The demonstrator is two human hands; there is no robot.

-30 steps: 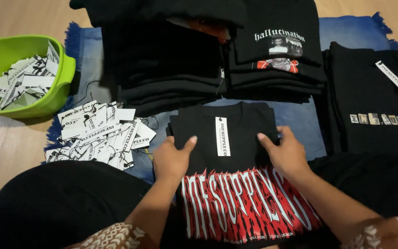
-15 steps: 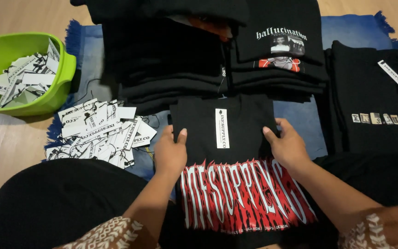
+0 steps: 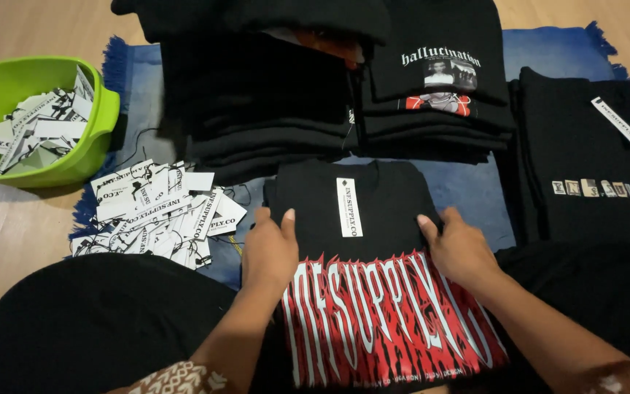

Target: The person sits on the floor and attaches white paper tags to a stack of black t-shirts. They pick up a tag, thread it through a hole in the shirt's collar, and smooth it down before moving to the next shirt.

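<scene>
**Two hands flat on a folded black shirt**

A folded black T-shirt (image 3: 380, 277) lies in the lower middle of the view, on a blue rug (image 3: 468, 190) with a fringe at its edges. The cloth looks soft and matte. Its chest carries a big print of red flame shapes with white letters, and a narrow white paper tag (image 3: 348, 207) lies upright near the collar.

The left hand (image 3: 270, 252) rests flat on the left edge of the shirt, fingers together and pointing to 12 o'clock, thumb a little apart; it presses the cloth and clamps nothing. The right hand (image 3: 459, 248) lies on the right edge, its fingers bent over the fold; I cannot tell if they pinch the cloth or only push on it.

At 12 o'clock from the shirt, two tall stacks of folded black shirts (image 3: 344, 95) stand side by side, almost touching its top edge. At 3 o'clock one more black shirt (image 3: 592, 168) lies flat with a row of small pale letter squares. At 9 o'clock a loose pile of white paper tags (image 3: 156, 211) with thin strings lies just beside the left hand. Further at 10 o'clock a round lime green plastic bowl (image 3: 74, 138) holds more tags, on a pale wood floor (image 3: 9, 241).

Free room is small: a strip of bare rug at 2 o'clock, between the stacks and the right shirt.
</scene>
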